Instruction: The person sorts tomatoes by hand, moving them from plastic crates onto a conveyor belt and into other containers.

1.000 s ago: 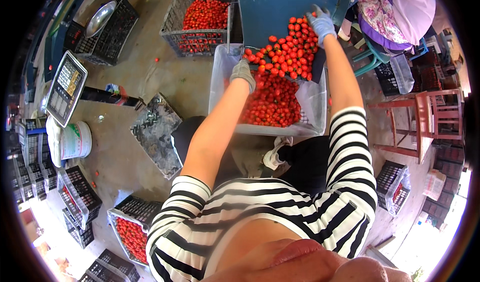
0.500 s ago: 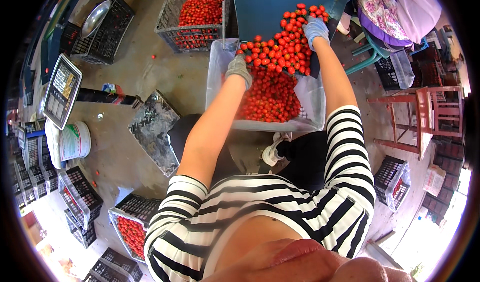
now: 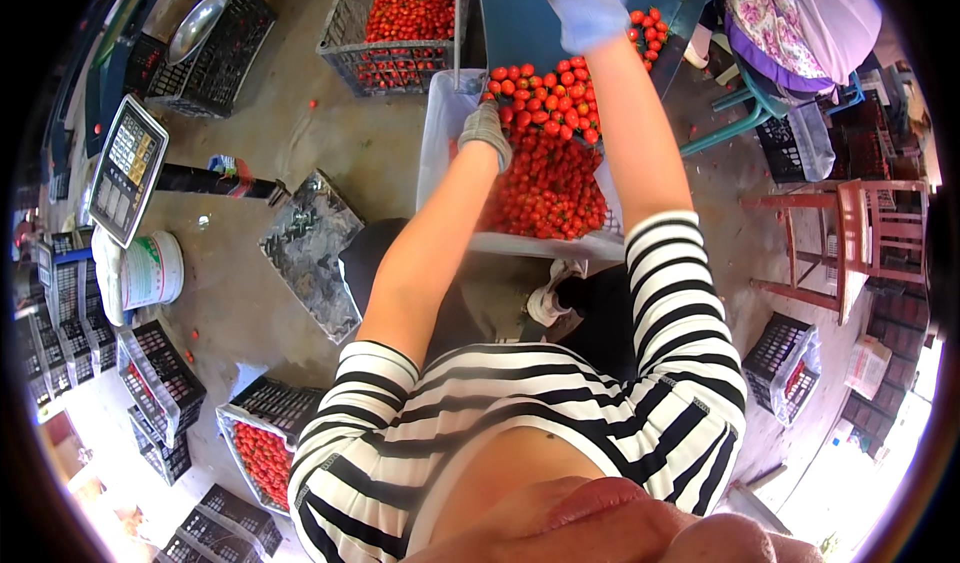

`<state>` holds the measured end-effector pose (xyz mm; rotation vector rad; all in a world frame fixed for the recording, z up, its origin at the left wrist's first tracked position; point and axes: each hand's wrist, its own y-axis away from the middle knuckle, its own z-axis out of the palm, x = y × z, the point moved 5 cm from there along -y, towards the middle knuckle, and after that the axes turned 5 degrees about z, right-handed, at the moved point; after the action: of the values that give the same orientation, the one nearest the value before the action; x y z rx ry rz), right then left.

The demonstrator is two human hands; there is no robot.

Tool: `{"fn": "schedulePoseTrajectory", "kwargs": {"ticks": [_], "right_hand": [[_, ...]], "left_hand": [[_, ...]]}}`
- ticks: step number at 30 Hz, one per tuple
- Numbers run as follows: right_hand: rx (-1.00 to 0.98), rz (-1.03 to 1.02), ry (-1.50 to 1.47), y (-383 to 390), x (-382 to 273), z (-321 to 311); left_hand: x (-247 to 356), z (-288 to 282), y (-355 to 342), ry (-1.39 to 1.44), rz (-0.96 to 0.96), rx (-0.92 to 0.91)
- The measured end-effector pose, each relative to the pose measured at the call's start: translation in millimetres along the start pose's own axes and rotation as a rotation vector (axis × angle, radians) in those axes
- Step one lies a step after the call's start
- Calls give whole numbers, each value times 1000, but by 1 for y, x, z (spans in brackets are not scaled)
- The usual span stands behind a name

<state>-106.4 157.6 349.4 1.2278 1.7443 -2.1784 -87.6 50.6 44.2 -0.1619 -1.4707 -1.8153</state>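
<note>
Small red tomatoes [image 3: 548, 101] lie on the lower end of a blue tray [image 3: 520, 23]. Below that end is a pale-lined crate [image 3: 436, 153] holding a heap of tomatoes [image 3: 555, 188]. My left hand [image 3: 486, 131], in a grey glove, is closed at the tray's lower left corner, against the tomatoes; what its fingers hold is hidden. My right hand [image 3: 583, 5], in a blue-white glove, reaches over the upper part of the tray. Motion smears its fingers. More tomatoes [image 3: 650, 35] lie to the right of that forearm.
A black crate of tomatoes [image 3: 410, 13] stands left of the tray. Further left are a scale display [image 3: 130, 171], its platform [image 3: 312, 255] and a white bucket [image 3: 152, 269]. At right are a green stool [image 3: 735, 113], a person's floral clothing [image 3: 765, 18] and a wooden chair [image 3: 850, 228].
My right hand has moved up and left across the tray, away from the tomatoes at its right side. Fewer tomatoes show at the tray's lower end. My left hand has stayed at the corner.
</note>
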Motion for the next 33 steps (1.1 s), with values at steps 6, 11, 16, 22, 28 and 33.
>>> {"fn": "schedulePoseTrajectory", "kwargs": {"ticks": [6,11,16,22,28,33], "right_hand": [[-737,116,726,40,56,18],[-1121,316,1040,180,100,-36],[-1098,420,1118,184,108,-32],[-374,415,445,66,31,-5],[-403,95,687,-61,62,41],[-520,505,1203,-40,246,-106]], "left_hand": [[-4,-7,-20,-106,29,-74],[-13,5,-35,-107,56,-86],[-6,10,-26,-98,84,-114],[-17,-5,-58,-98,59,-83],[-3,3,-11,79,1,-106],[-9,-6,-37,-13,55,-156]]}}
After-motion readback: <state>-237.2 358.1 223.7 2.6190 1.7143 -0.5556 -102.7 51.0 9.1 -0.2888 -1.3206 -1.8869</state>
